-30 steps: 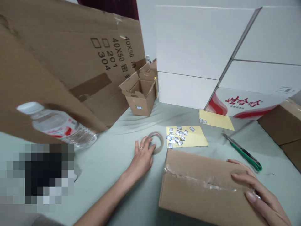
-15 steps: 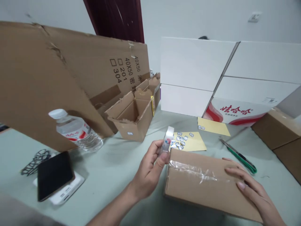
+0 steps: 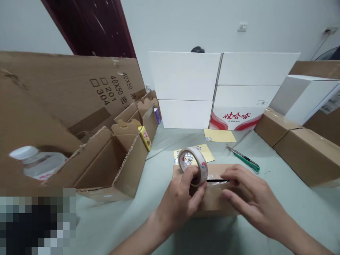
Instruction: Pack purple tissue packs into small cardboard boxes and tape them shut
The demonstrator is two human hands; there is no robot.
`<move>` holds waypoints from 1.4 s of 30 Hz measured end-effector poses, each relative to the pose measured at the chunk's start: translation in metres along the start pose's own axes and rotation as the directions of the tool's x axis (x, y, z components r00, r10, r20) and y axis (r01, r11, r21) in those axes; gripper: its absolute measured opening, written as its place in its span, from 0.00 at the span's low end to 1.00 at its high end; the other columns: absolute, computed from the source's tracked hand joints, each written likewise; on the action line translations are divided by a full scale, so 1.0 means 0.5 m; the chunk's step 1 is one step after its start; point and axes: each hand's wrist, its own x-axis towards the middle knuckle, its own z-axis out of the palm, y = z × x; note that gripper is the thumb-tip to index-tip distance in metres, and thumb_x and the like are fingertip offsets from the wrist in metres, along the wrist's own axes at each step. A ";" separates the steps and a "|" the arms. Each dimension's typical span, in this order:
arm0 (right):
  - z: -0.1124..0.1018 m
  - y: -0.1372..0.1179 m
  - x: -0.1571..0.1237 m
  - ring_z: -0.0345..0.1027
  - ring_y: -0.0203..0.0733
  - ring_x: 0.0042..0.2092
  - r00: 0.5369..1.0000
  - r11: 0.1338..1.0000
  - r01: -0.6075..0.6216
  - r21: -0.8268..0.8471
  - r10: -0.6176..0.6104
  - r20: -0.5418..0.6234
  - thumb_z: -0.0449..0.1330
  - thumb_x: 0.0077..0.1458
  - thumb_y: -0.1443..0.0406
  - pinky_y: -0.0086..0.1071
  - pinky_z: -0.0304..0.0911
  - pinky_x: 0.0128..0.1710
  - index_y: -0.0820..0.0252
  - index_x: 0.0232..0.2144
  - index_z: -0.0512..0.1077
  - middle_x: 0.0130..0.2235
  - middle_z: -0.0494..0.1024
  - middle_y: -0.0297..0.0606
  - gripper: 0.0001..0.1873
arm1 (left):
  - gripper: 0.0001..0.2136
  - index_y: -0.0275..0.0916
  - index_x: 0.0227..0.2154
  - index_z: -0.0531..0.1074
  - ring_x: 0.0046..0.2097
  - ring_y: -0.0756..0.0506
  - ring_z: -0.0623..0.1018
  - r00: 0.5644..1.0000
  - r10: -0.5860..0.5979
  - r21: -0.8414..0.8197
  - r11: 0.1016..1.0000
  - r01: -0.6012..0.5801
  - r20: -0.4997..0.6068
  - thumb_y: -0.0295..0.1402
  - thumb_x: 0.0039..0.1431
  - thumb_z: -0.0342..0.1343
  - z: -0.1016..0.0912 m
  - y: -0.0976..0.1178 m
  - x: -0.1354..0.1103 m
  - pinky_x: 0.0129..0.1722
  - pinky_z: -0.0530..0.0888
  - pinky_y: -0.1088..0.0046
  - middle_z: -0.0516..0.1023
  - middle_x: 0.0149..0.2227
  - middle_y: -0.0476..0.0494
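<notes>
We count two hands, one roll of clear tape, one utility knife and one plastic water bottle. We also see two yellow sheets, one open cardboard carton, one taped carton under the hands, two closed cartons on the right, and five white box faces stacked behind.

left hand: curled, gripping, wrist low | right hand: open, palm down, just beside left

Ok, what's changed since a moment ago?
The left hand has lifted the tape roll off the table and holds it over the carton. The right hand has moved in along the carton beside the roll. The knife and yellow sheets stayed put.
</notes>
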 end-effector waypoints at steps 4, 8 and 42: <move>0.046 -0.041 0.039 0.66 0.39 0.30 0.973 0.967 -0.176 0.182 0.143 0.181 0.59 0.63 0.55 0.31 0.62 0.29 0.56 0.36 0.70 0.29 0.74 0.34 0.11 | 0.05 0.41 0.41 0.68 0.33 0.46 0.81 0.990 0.134 0.094 0.987 -0.130 -0.038 0.27 0.64 0.52 0.011 0.010 -0.003 0.35 0.76 0.73 0.82 0.34 0.45; 0.065 -0.017 0.035 0.64 0.37 0.30 0.965 0.917 -0.261 0.300 0.237 0.115 0.55 0.66 0.54 0.30 0.60 0.30 0.57 0.32 0.67 0.28 0.72 0.32 0.15 | 0.11 0.40 0.46 0.69 0.47 0.43 0.80 0.960 0.271 0.119 0.958 -0.262 -0.066 0.24 0.62 0.54 0.004 0.013 -0.018 0.50 0.77 0.67 0.80 0.43 0.39; -0.019 -0.018 -0.019 0.74 0.39 0.36 0.982 0.942 -0.181 0.282 0.187 0.004 0.58 0.65 0.61 0.30 0.67 0.35 0.55 0.35 0.79 0.34 0.81 0.36 0.10 | 0.16 0.46 0.45 0.73 0.49 0.42 0.84 0.980 -0.066 -0.106 0.991 0.087 0.189 0.23 0.56 0.54 0.000 -0.008 -0.059 0.65 0.68 0.52 0.84 0.46 0.46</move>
